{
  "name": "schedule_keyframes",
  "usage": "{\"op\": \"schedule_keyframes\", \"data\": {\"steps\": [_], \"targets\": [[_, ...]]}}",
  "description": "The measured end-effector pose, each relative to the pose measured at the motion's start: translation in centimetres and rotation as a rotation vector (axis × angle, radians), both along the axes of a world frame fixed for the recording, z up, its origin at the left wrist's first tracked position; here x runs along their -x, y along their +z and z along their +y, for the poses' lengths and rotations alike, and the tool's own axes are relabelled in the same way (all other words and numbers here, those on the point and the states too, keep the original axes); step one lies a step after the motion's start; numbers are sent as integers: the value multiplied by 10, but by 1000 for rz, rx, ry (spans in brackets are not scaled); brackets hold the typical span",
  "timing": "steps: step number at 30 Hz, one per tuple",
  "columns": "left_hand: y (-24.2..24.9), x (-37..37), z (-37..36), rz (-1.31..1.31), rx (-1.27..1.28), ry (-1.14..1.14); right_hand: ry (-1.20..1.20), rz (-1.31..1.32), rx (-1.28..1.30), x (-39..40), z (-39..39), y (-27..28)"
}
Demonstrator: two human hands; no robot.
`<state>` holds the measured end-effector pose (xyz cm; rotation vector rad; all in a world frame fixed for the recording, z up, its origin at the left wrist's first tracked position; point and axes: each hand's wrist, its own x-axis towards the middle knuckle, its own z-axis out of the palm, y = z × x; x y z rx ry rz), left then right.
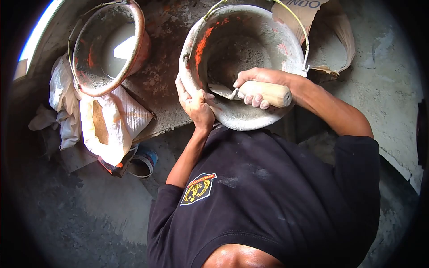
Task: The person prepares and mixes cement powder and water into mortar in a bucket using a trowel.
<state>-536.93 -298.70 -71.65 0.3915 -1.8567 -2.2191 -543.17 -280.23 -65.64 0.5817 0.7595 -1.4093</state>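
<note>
A person in a dark T-shirt is bending over a mortar-caked bucket (pixel 243 67), seen from above. Their left hand (pixel 194 105) is gripping the bucket's near rim, fingers curled tight over the edge, steadying and seemingly tilting it toward them. Their right hand (pixel 254 87) is clamped around the pale wooden handle of a trowel (pixel 250 92), whose metal blade is reaching down inside the bucket against the grey mortar on the wall. The work looks to be at the scraping or scooping stage, gathering the last mortar from the inside. The next move would call for keeping the rim held firm while drawing the blade along the curved wall. A second bucket (pixel 107 47), orange-rimmed, is standing well apart to the left beside crumpled white sacks (pixel 105 125), and a torn paper bag (pixel 330 31) is lying just behind the bucket in use.
</note>
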Motion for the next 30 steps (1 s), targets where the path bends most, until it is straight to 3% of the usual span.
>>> {"op": "schedule_keyframes", "data": {"steps": [3,9,11,12,15,17,19,25,27,30], "targets": [[0,-1,2,-20,-24,16,-115,-176,-6,5,2,-7],[5,-1,2,11,35,37,-150,-198,58,-5,3,-10],[14,-4,8,-10,-57,32,-260,-193,228,-13,-4,1],[6,-4,10,67,-2,64,-232,-74,164,-17,-11,8],[-2,-9,3,-16,-115,38,-257,-114,89,-4,-11,-7],[-7,-9,4,-23,-95,63,-325,-151,177,6,-12,-9],[-14,-8,0,41,46,32,-435,-409,324,9,-7,-17],[1,-11,4,20,-8,23,-776,-617,661,20,2,-23],[5,-11,7,13,-14,46,-939,-805,809,26,14,-33],[3,-14,4,11,-85,50,-1036,-648,923,15,18,-41]]}}
